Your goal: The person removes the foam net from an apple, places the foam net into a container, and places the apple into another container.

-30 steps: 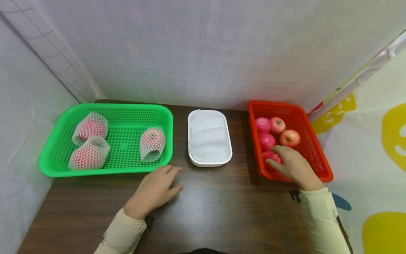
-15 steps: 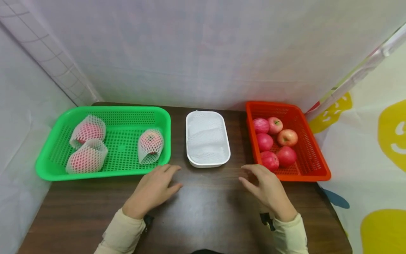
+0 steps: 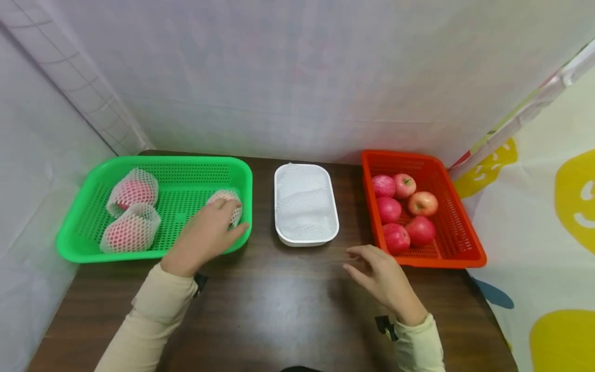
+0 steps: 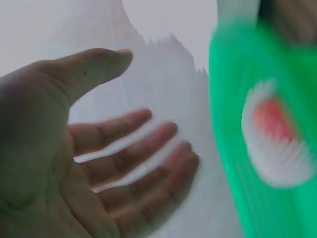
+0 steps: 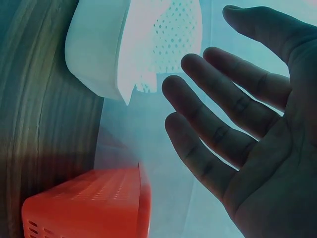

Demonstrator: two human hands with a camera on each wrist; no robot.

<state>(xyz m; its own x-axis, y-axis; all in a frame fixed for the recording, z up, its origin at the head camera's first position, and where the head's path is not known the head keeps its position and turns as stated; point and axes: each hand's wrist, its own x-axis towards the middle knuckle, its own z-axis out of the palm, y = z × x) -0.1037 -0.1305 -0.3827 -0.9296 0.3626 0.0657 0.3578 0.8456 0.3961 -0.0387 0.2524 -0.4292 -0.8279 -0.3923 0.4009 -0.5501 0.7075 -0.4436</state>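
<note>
Free gap between white tray (image 3: pixel 309 243), red basket (image 3: pixel 441 262); both block sideways.

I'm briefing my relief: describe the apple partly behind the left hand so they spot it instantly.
In the head view, find the green basket, left of the white tray. At the basket's right end, partly hidden by the left hand, is an apple in white netting. It sits alone; the other netted apples lie together at the left end.

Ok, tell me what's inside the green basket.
Two netted fruits at left, a third fruit at right, partly hidden by the left hand. What lies under all three can't be seen.
</note>
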